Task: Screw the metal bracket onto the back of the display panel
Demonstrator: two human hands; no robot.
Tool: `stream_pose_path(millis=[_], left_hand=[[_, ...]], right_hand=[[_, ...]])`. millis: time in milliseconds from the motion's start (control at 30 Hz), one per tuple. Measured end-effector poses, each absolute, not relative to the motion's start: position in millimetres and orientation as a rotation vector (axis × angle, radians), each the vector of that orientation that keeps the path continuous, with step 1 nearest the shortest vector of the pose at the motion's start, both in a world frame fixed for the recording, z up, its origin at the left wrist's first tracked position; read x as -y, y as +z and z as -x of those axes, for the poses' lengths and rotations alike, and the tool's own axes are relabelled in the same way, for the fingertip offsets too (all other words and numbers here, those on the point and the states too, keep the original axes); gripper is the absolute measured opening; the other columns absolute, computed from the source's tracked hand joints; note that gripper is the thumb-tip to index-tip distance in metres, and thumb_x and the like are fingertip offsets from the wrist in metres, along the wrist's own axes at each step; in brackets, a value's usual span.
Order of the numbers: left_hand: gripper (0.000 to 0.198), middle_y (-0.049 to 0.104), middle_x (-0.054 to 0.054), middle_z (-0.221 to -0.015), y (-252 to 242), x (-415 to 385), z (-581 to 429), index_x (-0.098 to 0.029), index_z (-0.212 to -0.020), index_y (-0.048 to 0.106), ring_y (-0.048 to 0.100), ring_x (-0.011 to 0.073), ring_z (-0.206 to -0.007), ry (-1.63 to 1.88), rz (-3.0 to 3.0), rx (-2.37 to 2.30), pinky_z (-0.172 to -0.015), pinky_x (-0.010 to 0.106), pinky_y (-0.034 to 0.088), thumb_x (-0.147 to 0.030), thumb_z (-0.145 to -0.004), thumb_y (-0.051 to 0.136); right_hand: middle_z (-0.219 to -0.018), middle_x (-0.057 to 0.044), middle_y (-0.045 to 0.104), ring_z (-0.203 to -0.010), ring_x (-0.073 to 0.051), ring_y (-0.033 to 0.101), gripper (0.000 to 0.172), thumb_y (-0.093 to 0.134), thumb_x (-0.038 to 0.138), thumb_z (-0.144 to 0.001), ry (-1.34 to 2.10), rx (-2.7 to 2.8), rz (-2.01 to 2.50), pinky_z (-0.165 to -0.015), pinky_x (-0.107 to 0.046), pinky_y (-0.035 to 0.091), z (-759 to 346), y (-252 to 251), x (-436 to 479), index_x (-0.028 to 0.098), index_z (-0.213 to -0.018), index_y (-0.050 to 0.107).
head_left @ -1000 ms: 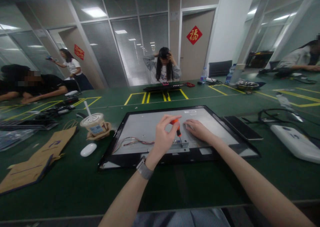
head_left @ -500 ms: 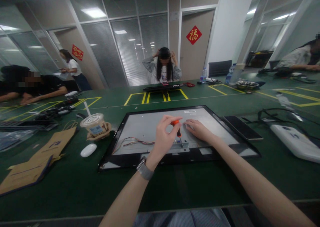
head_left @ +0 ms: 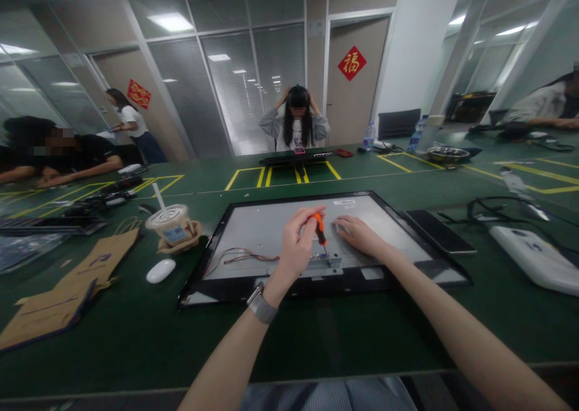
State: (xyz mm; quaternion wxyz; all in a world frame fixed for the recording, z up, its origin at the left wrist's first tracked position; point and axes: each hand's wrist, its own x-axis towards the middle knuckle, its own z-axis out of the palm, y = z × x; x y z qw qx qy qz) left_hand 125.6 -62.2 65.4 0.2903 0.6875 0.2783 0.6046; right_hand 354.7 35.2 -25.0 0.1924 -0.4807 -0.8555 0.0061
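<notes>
My left hand (head_left: 298, 236), with a watch (head_left: 262, 304) on its wrist, grips the orange-and-black handle of a screwdriver (head_left: 321, 230). The screwdriver leans, its tip down at a small metal bracket (head_left: 333, 264) near the front edge of a flat display panel (head_left: 253, 218). Thin coloured wires (head_left: 248, 255) run across the panel's silver back to the left of the bracket. My right hand (head_left: 359, 235) lies flat on the panel, fingers stretched out and holding nothing. Black edging frames the panel, which lies on the green table (head_left: 362, 345).
Left of the panel stand a lidded drink cup (head_left: 174, 224), a white oval case (head_left: 161, 271) and a brown paper bag (head_left: 76, 284). A dark phone (head_left: 438, 231) and a white device (head_left: 534, 257) with cables lie to the right. Across the table sits a person (head_left: 296, 122).
The screwdriver handle has tilted further to the left, and my left hand's grip on it has shifted slightly. My right hand stays on the panel.
</notes>
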Motion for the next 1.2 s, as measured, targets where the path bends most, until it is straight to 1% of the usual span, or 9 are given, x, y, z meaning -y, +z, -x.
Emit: stream_pose_path(millis=[167,367,533,600,767,900,1033,1133,1200], left_hand=[[0.018,0.059,0.005,-0.097,64.7,61.6,-126.6,-0.021,-0.104,0.077,0.060,0.0161,-0.087,1.668,-1.853,-0.819,-0.085,0.030,0.050,-0.027,-0.092,0.066],[0.031,0.069,0.008,-0.098,66.6,61.9,-125.0,-0.018,-0.113,0.073,0.065,0.0188,-0.095,1.578,-1.769,-0.764,-0.087,0.032,0.050,-0.023,-0.101,0.045],[0.017,0.062,0.006,-0.097,65.6,60.5,-126.3,-0.020,-0.098,0.077,0.062,0.0169,-0.087,1.675,-1.807,-0.841,-0.085,0.031,0.050,-0.032,-0.092,0.066],[0.017,0.062,0.005,-0.093,66.1,61.2,-126.9,-0.020,-0.100,0.077,0.062,0.0162,-0.084,1.677,-1.815,-0.843,-0.083,0.030,0.051,-0.030,-0.092,0.065],[0.029,0.073,0.010,-0.108,67.3,63.6,-126.5,-0.019,-0.117,0.070,0.069,0.0199,-0.101,1.569,-1.782,-0.753,-0.093,0.034,0.053,-0.025,-0.101,0.048],[0.028,0.074,0.011,-0.116,66.7,63.1,-127.1,-0.018,-0.119,0.069,0.068,0.0216,-0.111,1.527,-1.766,-0.723,-0.100,0.037,0.052,-0.024,-0.100,0.048],[0.019,0.072,0.009,-0.104,66.4,62.1,-129.1,-0.019,-0.110,0.071,0.068,0.0192,-0.095,1.598,-1.753,-0.761,-0.088,0.034,0.055,-0.024,-0.093,0.062],[0.011,0.063,0.004,-0.088,66.0,62.6,-129.6,-0.019,-0.091,0.075,0.061,0.0159,-0.080,1.700,-1.818,-0.860,-0.077,0.030,0.052,-0.028,-0.085,0.075],[0.012,0.055,0.001,-0.083,65.6,63.3,-129.3,-0.020,-0.084,0.075,0.056,0.0148,-0.077,1.734,-1.849,-0.914,-0.075,0.030,0.050,-0.031,-0.085,0.077]], right_hand=[[-0.133,-0.017,0.065,-0.122,-0.030,0.061,0.037,0.049,0.024,-0.097,0.036,2.396,1.346,-0.106,-0.045,0.046,-354.2,-23.8,-34.2,0.016,-0.129,0.066],[-0.132,-0.016,0.066,-0.122,-0.029,0.062,0.037,0.048,0.023,-0.097,0.007,2.407,1.357,-0.106,-0.044,0.046,-353.8,-24.8,-34.4,0.016,-0.129,0.066],[-0.133,-0.017,0.065,-0.122,-0.030,0.061,0.037,0.048,0.023,-0.097,0.003,2.407,1.366,-0.107,-0.045,0.046,-353.1,-23.8,-34.4,0.015,-0.128,0.066],[-0.133,-0.017,0.065,-0.122,-0.030,0.061,0.037,0.048,0.023,-0.097,0.008,2.409,1.355,-0.106,-0.045,0.047,-353.3,-23.4,-34.1,0.015,-0.129,0.066],[-0.132,-0.016,0.066,-0.123,-0.030,0.061,0.036,0.050,0.022,-0.096,0.009,2.388,1.345,-0.107,-0.045,0.046,-354.6,-24.8,-34.2,0.017,-0.128,0.067],[-0.132,-0.016,0.066,-0.121,-0.030,0.062,0.036,0.050,0.022,-0.096,0.019,2.376,1.321,-0.106,-0.046,0.047,-354.9,-25.9,-34.2,0.018,-0.127,0.067],[-0.131,-0.015,0.066,-0.121,-0.030,0.062,0.036,0.050,0.022,-0.096,0.024,2.380,1.330,-0.107,-0.046,0.046,-354.6,-26.0,-35.0,0.018,-0.128,0.066],[-0.130,-0.014,0.067,-0.121,-0.029,0.062,0.036,0.050,0.022,-0.096,0.037,2.384,1.341,-0.106,-0.045,0.046,-354.8,-26.3,-36.5,0.020,-0.127,0.067],[-0.130,-0.014,0.067,-0.121,-0.028,0.062,0.035,0.051,0.022,-0.096,0.037,2.386,1.345,-0.105,-0.045,0.047,-355.1,-26.3,-37.3,0.020,-0.127,0.068]])
